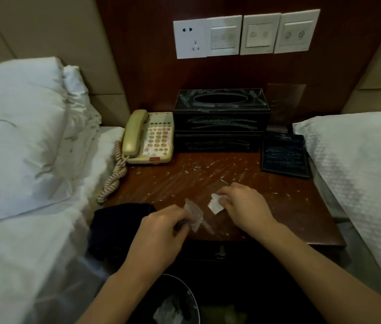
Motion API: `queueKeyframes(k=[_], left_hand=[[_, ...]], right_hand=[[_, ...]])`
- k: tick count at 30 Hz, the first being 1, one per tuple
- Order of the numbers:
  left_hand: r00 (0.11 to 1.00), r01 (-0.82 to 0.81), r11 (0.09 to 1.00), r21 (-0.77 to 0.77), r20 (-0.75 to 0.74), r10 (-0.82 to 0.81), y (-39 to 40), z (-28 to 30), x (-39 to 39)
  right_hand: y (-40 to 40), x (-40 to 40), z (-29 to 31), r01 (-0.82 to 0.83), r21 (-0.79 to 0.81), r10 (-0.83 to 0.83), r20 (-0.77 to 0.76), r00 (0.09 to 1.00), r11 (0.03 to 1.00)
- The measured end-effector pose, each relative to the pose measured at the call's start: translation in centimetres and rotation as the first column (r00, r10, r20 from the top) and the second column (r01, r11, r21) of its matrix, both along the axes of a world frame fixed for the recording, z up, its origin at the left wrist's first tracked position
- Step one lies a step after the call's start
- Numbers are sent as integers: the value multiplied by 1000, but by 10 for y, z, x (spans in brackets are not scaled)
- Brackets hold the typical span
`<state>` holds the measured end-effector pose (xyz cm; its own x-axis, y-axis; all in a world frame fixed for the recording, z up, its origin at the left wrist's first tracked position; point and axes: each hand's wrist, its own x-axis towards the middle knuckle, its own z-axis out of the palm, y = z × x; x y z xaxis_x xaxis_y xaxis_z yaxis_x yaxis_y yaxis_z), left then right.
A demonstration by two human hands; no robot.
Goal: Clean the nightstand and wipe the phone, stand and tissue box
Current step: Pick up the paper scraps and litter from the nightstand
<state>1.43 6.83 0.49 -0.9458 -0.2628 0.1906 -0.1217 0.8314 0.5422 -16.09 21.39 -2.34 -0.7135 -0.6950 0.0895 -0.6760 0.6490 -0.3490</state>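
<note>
While the left hand (161, 226) is pinching a crumpled clear wrapper (193, 212) near the front edge, the right hand (241, 203) is closing its fingertips on a white paper scrap (215, 204) just beside it. Gathering the bigger bits first, then sweeping the flecks toward the bin (177, 305) below, looks like the tidy way. The bench (184, 183) is showing smears and crumbs all over. A dark cloth (119, 223) is waiting at its left corner; the phone (149, 136), tissue box (219, 113) and stand (285, 106) are sitting at the back, beds on both sides.
</note>
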Motion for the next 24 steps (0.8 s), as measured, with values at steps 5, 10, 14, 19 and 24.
queueKeyframes(k=[5, 10, 14, 19, 24], left_hand=[[1000, -25, 999, 23, -8, 25, -6, -3, 27], [999, -41, 999, 18, -27, 42, -4, 0, 46], [998, -38, 999, 14, -45, 39, 3, 1, 62], [999, -26, 1000, -7, -36, 26, 11, -1, 74], [998, -54, 998, -24, -36, 54, 13, -4, 69]], right_hand=[[-1, -1, -6, 105, 69, -103, -25, 994, 992], [1, 10, -3, 114, 137, -104, -79, 991, 984], [3, 19, 3, 156, 18, -156, -32, 987, 988], [2, 19, 2, 178, 114, -182, 22, 983, 977], [-2, 19, -1, 196, 120, -197, 1, 980, 973]])
